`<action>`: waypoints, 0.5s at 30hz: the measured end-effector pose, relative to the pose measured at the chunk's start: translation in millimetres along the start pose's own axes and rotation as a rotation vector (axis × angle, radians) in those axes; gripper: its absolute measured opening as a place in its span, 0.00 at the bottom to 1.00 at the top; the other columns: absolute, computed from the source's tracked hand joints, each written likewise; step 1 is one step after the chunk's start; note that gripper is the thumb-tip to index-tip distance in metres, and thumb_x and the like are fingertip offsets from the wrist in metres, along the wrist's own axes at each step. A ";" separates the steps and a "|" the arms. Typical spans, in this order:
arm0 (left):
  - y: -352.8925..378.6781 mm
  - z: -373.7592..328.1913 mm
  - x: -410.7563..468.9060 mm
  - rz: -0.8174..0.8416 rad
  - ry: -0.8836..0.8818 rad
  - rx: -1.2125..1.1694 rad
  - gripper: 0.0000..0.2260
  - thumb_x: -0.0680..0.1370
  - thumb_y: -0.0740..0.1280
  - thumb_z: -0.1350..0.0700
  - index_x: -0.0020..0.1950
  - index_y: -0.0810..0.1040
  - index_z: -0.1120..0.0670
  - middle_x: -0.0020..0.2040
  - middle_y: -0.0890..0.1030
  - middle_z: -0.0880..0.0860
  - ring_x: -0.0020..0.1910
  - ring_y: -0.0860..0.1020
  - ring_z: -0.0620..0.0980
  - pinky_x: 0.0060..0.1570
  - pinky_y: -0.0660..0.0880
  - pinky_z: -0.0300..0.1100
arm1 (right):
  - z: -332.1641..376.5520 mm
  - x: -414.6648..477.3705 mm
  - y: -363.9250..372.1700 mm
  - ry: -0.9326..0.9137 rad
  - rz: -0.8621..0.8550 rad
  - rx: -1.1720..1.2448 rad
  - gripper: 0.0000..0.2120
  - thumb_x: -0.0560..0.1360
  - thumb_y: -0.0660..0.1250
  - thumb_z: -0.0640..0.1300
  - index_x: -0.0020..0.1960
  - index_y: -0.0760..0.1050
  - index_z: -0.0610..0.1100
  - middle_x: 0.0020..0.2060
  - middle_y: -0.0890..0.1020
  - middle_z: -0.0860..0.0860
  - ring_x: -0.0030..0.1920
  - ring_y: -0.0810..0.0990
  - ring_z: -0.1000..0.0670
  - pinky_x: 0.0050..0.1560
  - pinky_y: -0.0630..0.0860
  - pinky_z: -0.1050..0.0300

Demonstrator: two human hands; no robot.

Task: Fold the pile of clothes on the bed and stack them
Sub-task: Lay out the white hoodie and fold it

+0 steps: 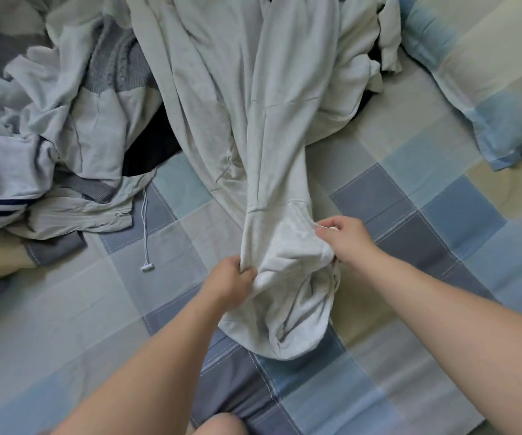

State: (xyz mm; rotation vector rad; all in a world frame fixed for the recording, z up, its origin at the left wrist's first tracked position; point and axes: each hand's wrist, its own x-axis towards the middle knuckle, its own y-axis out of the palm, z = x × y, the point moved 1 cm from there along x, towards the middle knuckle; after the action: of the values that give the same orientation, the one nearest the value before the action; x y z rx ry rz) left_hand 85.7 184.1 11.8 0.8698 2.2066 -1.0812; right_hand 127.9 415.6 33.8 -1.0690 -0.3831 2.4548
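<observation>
The pale sweatshirt (pixel 262 127) lies lengthwise away from me on the bed (pixel 416 221); my left hand (pixel 233 282) and right hand (pixel 347 241) curl fingers round its near end.

- checked bedsheet (pixel 410 215) is carrying everything
- pale grey garment (pixel 253 120) is lying mid-sheet
- crumpled clothes pile (pixel 49 136) is lying left
- checked pillow (pixel 488 73) is lying right

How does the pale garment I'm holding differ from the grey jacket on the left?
The pale garment is pulled out long, gripped by the left hand and right hand; the grey jacket lies crumpled and untouched. The garment is plain; the jacket has darker ribbed trim. Both lie on the checked bedcover.
</observation>
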 end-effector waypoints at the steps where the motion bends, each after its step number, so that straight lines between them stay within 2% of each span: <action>1: 4.8 3.2 -12.0 -0.001 -0.016 0.013 0.07 0.79 0.64 0.55 0.45 0.79 0.54 0.40 0.81 0.50 0.45 0.80 0.55 0.42 0.72 0.45 | -2.9 -12.2 -3.5 -0.007 0.028 0.010 0.04 0.77 0.71 0.45 0.43 0.80 0.49 0.41 0.82 0.46 0.36 0.78 0.48 0.29 0.74 0.60; 3: 18.4 5.1 -37.5 -0.013 -0.057 0.031 0.08 0.80 0.64 0.53 0.49 0.80 0.55 0.44 0.83 0.52 0.48 0.80 0.55 0.46 0.74 0.46 | -8.7 -37.4 -13.7 -0.036 0.070 0.013 0.03 0.78 0.71 0.45 0.45 0.80 0.47 0.41 0.82 0.47 0.36 0.79 0.49 0.27 0.77 0.60; 5: 37.5 3.0 -69.1 -0.028 -0.109 0.073 0.11 0.80 0.63 0.50 0.55 0.81 0.53 0.50 0.84 0.52 0.52 0.80 0.54 0.52 0.74 0.46 | -18.8 -65.8 -26.6 -0.023 0.103 0.003 0.04 0.77 0.71 0.46 0.48 0.81 0.46 0.44 0.83 0.48 0.41 0.82 0.47 0.38 0.84 0.53; 7: 60.2 0.6 -99.6 -0.008 -0.138 0.135 0.13 0.81 0.63 0.49 0.59 0.80 0.55 0.55 0.83 0.54 0.55 0.79 0.55 0.55 0.73 0.45 | -36.4 -94.4 -43.9 0.024 0.100 0.001 0.04 0.76 0.72 0.47 0.48 0.82 0.46 0.47 0.84 0.48 0.47 0.84 0.45 0.48 0.84 0.43; 9: 81.0 2.2 -131.5 0.026 -0.173 0.162 0.15 0.81 0.63 0.49 0.60 0.79 0.57 0.57 0.83 0.56 0.57 0.78 0.57 0.56 0.73 0.46 | -61.1 -121.7 -59.0 0.069 0.105 -0.034 0.04 0.75 0.73 0.48 0.47 0.82 0.48 0.47 0.85 0.47 0.50 0.84 0.42 0.51 0.82 0.39; 13: 114.5 15.5 -210.3 0.141 -0.257 0.175 0.09 0.80 0.63 0.51 0.53 0.78 0.55 0.50 0.81 0.53 0.51 0.77 0.56 0.50 0.73 0.45 | -116.7 -183.1 -75.4 0.169 0.223 -0.166 0.05 0.75 0.73 0.48 0.45 0.82 0.47 0.45 0.84 0.49 0.49 0.84 0.44 0.45 0.83 0.47; 15: 133.4 24.4 -251.1 0.215 -0.290 0.176 0.08 0.80 0.63 0.51 0.52 0.77 0.54 0.49 0.79 0.52 0.50 0.76 0.55 0.49 0.71 0.44 | -143.2 -216.3 -80.9 0.198 0.284 -0.270 0.05 0.75 0.73 0.48 0.44 0.81 0.46 0.44 0.84 0.51 0.51 0.82 0.46 0.50 0.79 0.51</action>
State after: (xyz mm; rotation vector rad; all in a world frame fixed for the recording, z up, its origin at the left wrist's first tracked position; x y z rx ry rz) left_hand 352.3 148.2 107.2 0.9349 1.7588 -1.2232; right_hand 388.4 390.8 107.0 -1.5609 -0.5423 2.5564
